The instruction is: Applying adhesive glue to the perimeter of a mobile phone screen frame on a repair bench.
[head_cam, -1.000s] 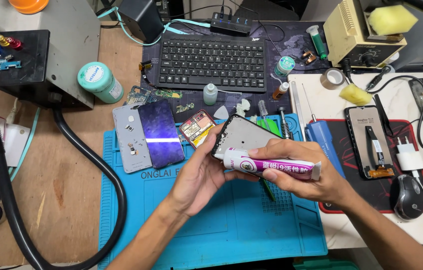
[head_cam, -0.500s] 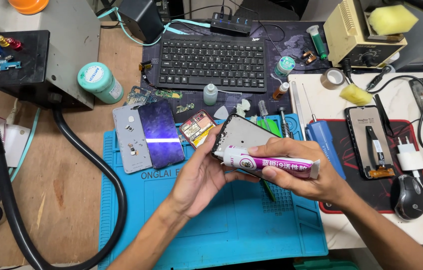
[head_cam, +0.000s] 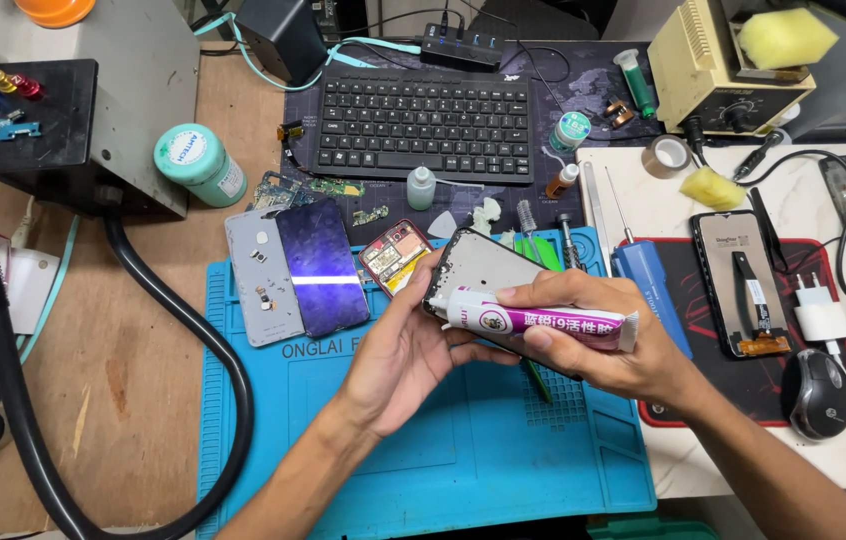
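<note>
My left hand (head_cam: 405, 355) holds a phone frame (head_cam: 484, 262) tilted up above the blue work mat (head_cam: 443, 450). My right hand (head_cam: 611, 340) grips a white and purple glue tube (head_cam: 533, 320), lying sideways with its nozzle end pointing left against the frame's lower edge. The lower part of the frame is hidden behind the tube and my fingers.
A dark glossy screen panel (head_cam: 321, 266) and grey back cover (head_cam: 255, 280) lie left on the mat. A small open phone body (head_cam: 394, 256), keyboard (head_cam: 421, 124), teal tub (head_cam: 199, 164), black hose (head_cam: 213, 350), another phone (head_cam: 739, 284) on a red-edged pad, mouse (head_cam: 819, 394).
</note>
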